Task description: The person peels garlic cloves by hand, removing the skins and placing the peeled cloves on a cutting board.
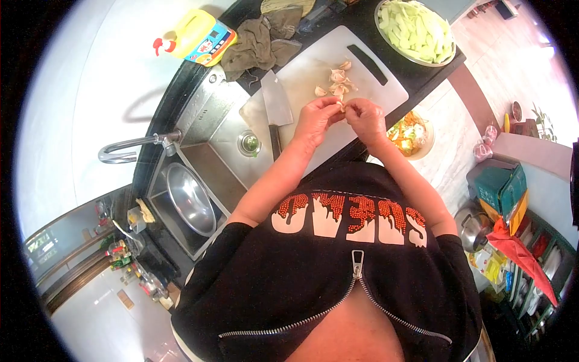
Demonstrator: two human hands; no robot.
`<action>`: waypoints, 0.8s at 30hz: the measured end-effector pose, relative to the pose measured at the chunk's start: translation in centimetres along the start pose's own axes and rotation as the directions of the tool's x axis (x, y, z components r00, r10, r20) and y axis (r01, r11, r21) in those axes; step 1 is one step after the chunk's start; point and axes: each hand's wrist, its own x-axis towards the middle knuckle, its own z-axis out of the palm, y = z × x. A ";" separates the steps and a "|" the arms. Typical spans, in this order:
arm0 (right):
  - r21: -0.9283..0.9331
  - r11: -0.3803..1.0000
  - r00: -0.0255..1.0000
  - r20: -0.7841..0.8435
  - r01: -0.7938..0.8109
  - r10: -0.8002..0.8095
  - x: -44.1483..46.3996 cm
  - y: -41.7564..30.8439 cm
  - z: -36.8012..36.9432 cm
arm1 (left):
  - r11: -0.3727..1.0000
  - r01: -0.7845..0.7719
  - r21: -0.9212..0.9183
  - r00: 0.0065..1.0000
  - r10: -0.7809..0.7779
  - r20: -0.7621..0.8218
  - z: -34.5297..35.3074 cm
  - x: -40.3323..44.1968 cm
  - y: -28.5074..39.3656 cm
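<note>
My left hand (318,120) and my right hand (365,122) meet over the white cutting board (307,66), fingertips pinched together on a small garlic clove (341,107). Both hands are closed, and the fingers partly cover the clove. Just beyond them on the board lie several garlic cloves (338,77) in pale pinkish skins. To the left of my left hand, a cleaver (277,99) rests flat along the board's left side, its dark handle pointing towards me over the sink side.
The steel sink (232,160) with its faucet (139,146) and a metal basin (192,199) is at left. A yellow detergent bottle (202,39) and brown cloth (259,45) stand behind. A bowl of sliced green vegetable (416,30) is back right; a food-scrap bin (416,134) sits below.
</note>
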 end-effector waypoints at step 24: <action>0.226 0.930 0.924 0.318 -0.291 0.212 0.0 -1.1 -1.4 | 0.973 -0.116 0.197 0.990 0.129 -0.053 0.5 -0.7 0.4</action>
